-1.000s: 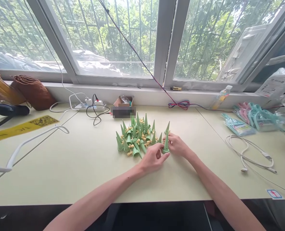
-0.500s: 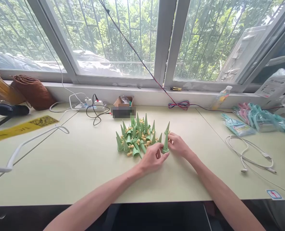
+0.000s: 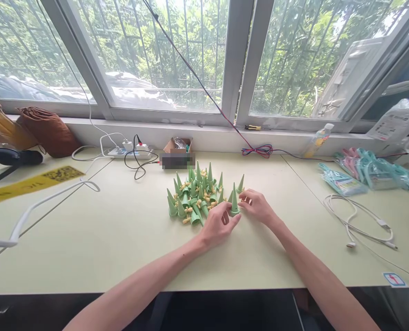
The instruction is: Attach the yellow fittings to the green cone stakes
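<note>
Left hand (image 3: pixel 220 224) grasps the green cone (image 3: pixel 235 203) upright by its base, just beside the cone cluster (image 3: pixel 193 201); hold that pinch steady and the tip vertical, with the right hand (image 3: pixel 257 207) close by, its grip, if any, impossible to tell.

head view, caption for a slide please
Left hand holding one green spike upright beside a pile of similar spikes, right hand close by.

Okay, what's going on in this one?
A person's left hand holds a green cone upright. The right hand is close beside it, fingers curled; whether it grips anything is unclear. Another cone stands just beyond that hand, and a cluster of similar cones with yellowish pieces covers the table's middle.
</note>
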Demonstrator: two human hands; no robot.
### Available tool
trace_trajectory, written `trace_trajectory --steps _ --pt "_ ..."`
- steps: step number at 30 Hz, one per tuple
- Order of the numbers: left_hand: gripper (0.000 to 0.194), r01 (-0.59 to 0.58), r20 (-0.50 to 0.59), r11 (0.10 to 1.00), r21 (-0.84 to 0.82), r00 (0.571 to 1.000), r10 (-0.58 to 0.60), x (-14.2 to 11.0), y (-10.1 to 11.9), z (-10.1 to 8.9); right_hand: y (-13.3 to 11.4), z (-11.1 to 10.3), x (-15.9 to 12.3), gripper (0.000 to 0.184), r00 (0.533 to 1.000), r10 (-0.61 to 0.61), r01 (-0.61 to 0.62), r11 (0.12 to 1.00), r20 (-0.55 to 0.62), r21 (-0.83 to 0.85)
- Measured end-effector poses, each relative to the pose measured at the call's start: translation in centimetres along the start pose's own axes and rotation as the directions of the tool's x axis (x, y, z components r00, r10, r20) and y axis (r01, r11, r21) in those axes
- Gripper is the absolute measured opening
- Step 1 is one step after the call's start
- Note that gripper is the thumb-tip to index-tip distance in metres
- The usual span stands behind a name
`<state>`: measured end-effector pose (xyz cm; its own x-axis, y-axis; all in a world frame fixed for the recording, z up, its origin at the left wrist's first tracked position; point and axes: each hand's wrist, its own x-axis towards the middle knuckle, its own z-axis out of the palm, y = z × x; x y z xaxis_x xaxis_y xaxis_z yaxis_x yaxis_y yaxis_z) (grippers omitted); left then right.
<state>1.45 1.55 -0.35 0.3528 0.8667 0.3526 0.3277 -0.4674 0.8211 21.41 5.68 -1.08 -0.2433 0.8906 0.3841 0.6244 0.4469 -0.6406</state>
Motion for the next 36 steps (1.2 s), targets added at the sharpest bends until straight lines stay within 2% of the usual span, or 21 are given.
trace_trajectory --steps 16,20,26,32,36 --pt "0.027 0.001 -0.005 1.0 -0.019 1.0 -0.002 0.0 0.2 0.0 -0.1 -0.1 0.0 0.006 0.996 0.068 -0.065 0.997 -0.063 0.047" --pt "0.026 -0.002 -0.026 1.0 -0.001 1.0 0.002 0.0 0.2 0.0 -0.1 -0.1 0.0 0.005 0.994 0.041 -0.036 0.998 -0.101 0.054" --pt "0.027 0.018 -0.061 1.0 -0.003 0.998 -0.018 0.1 0.3 -0.1 -1.0 0.0 0.0 0.014 0.981 -0.015 0.035 0.994 -0.193 0.099" --pt "0.027 0.066 -0.008 0.996 -0.061 0.998 -0.066 0.0 0.4 -0.1 -2.5 0.2 -0.2 0.018 0.963 -0.016 0.061 0.986 -0.271 0.158" --pt "0.028 0.093 0.104 0.986 -0.136 0.991 -0.079 -0.3 0.5 0.1 -3.0 0.2 -0.3 0.019 0.956 -0.002 0.058 0.981 -0.293 0.182"
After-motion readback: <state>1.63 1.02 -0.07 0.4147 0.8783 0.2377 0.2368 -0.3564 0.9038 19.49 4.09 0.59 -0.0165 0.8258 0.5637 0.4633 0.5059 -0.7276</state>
